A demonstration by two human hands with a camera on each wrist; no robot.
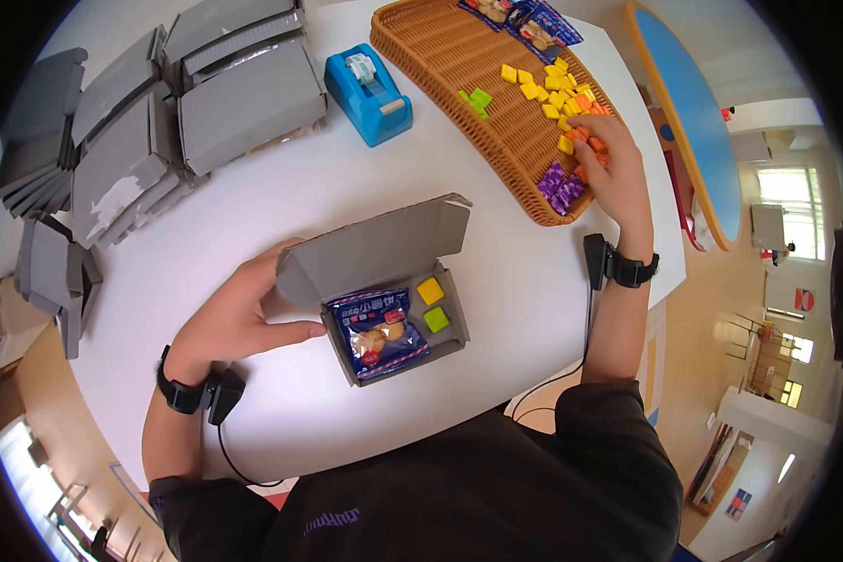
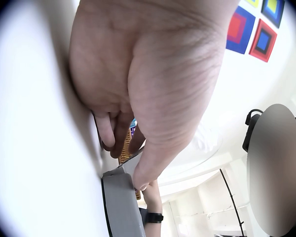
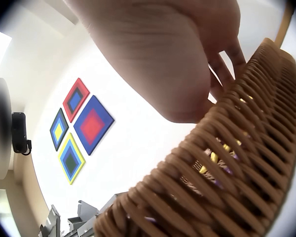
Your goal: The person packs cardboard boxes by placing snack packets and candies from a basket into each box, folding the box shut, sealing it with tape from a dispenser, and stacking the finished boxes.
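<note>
A small grey cardboard box (image 1: 454, 348) sits in front of me with its lid (image 1: 375, 245) raised. Inside it lie a dark blue biscuit packet (image 1: 377, 332), a yellow square sweet (image 1: 430, 290) and a green square sweet (image 1: 436, 319). My left hand (image 1: 244, 314) is at the box's left side, its thumb straight along the wall and its fingers partly hidden behind the lid. My right hand (image 1: 616, 173) reaches over the wicker basket (image 1: 478, 112). Its fingers bend down among orange sweets (image 1: 583, 173), thumb and forefinger apart.
Yellow sweets (image 1: 554, 92), green sweets (image 1: 478, 101), purple sweets (image 1: 560, 190) and more blue packets (image 1: 534, 28) lie in the basket. A blue tape dispenser (image 1: 370, 98) stands left of it. Stacked grey boxes (image 1: 248, 98) fill the table's far left.
</note>
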